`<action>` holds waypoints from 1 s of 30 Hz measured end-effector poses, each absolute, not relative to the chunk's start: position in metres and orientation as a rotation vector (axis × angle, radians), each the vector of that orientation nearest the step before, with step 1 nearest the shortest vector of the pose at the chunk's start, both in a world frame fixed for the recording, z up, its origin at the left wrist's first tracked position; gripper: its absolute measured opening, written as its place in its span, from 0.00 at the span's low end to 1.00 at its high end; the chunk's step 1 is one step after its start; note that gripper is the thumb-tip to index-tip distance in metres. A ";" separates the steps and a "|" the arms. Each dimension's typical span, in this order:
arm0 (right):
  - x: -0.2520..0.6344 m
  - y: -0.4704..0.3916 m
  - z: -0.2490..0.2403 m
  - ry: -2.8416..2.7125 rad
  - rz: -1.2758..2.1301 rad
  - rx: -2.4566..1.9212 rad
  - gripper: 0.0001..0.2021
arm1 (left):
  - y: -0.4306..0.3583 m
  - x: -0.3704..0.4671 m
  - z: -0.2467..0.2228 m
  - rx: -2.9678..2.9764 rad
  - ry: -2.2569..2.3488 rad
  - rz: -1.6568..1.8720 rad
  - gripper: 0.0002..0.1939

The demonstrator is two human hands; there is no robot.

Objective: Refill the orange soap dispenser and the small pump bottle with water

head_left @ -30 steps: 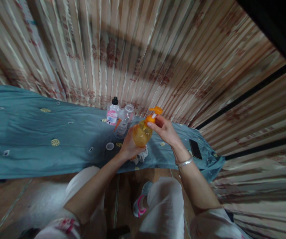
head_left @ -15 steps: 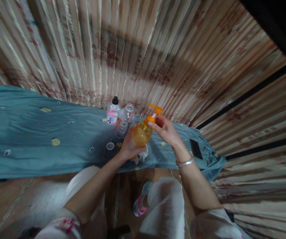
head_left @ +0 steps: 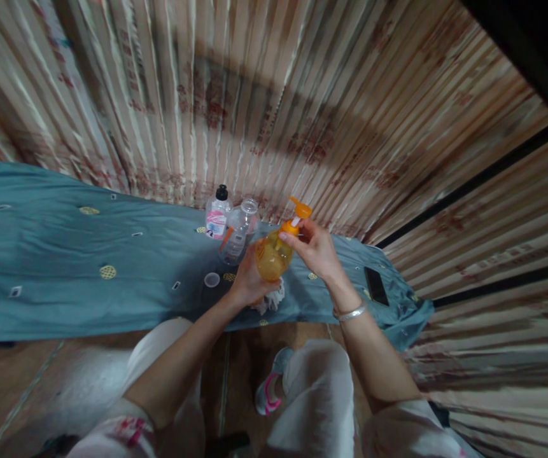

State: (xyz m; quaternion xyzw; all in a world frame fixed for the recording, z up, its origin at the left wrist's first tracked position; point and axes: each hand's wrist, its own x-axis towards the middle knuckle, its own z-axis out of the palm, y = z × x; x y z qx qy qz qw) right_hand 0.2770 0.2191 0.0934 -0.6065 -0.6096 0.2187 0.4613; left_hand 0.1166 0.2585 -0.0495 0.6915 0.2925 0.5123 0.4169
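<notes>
My left hand [head_left: 251,278] is wrapped round the body of a yellow see-through pump bottle [head_left: 272,257], which tilts to the right above the cloth. At its neck, the thumb and fingers of my right hand [head_left: 316,247] pinch the collar of the orange pump head [head_left: 289,227]. The pump's spout points up and to the left. Just behind my left hand stands a clear plastic bottle [head_left: 238,235] with an open mouth. A bottle with a black cap [head_left: 217,213] and a pink label is beside it. Beneath the pump bottle lies a crumpled whitish cloth or tissue [head_left: 272,299], partly hidden.
A teal patterned sheet [head_left: 63,254] covers the long surface. On it are a small round clear lid [head_left: 212,280] to the left and a black phone [head_left: 375,285] to the right. A pleated curtain [head_left: 254,95] hangs behind, and dark bars [head_left: 474,193] cross on the right.
The pump head has turned a little, so its spout points further up and less to the left. My right hand and wrist have shifted slightly left. The left hand keeps its hold.
</notes>
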 end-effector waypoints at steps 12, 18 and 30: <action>0.279 0.217 0.096 -1.534 0.728 -1.303 0.29 | 0.258 0.112 -0.045 1.690 0.700 1.286 0.51; 0.274 0.223 0.087 -1.450 0.629 -1.391 0.29 | 0.257 0.113 -0.043 1.672 0.708 1.278 0.51; 0.271 0.219 0.093 -1.457 0.597 -1.377 0.31 | 0.256 0.114 -0.042 1.684 0.707 1.281 0.50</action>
